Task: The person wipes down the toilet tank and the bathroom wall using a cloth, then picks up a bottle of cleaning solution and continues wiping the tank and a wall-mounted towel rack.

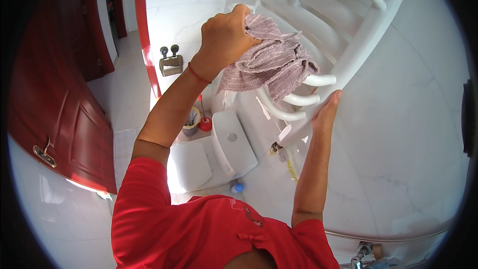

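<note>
My left hand is closed on one end of a crumpled mauve cloth with pale stripes. The cloth hangs over the lower bars of a white wall-mounted towel radiator. At the lower part of the radiator's right upright, my right hand grips the post; its thumb shows on the near side and its other fingers are mostly hidden behind the post.
Below stands a white toilet with its lid down. Beside it are a small bin and a red brush holder. A paper holder is on the wall. To the left is a red door; a metal tap is at lower right.
</note>
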The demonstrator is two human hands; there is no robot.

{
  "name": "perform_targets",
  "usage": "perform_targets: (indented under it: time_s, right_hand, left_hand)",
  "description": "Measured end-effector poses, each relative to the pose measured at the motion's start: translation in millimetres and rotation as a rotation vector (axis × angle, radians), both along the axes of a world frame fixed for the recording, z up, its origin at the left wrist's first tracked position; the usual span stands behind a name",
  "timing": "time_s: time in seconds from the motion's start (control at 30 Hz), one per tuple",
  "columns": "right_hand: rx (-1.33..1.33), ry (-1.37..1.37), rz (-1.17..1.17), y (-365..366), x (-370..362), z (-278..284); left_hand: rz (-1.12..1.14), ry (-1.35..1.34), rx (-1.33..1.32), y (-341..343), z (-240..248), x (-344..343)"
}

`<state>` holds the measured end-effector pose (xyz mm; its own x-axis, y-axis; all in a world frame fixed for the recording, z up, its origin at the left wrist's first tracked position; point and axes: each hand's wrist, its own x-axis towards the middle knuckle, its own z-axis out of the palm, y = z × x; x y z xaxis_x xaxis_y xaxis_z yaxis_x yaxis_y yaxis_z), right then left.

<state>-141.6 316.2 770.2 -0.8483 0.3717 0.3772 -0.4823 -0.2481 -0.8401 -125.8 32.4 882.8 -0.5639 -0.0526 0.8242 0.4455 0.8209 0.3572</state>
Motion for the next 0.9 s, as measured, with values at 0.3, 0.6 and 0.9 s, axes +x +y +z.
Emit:
perform_targets:
  time_s: [0.3, 0.6, 0.9]
  right_hand:
    - [0.054, -0.014, 0.069, -12.4, 8.5, 5.3]
    - [0.168, -0.013, 0.158, -3.6, 4.8, -0.4]
    - [0.100, -0.016, 0.200, -4.0, 16.5, 11.2]
  left_hand:
    - [-0.538, -0.345, -0.113, 55.6, 74.8, -14.5]
    - [-1.244, -0.748, 0.518, 32.7, 60.9, -29.5]
    - [-0.907, -0.661, -0.202, 24.3, 47.9, -22.5]
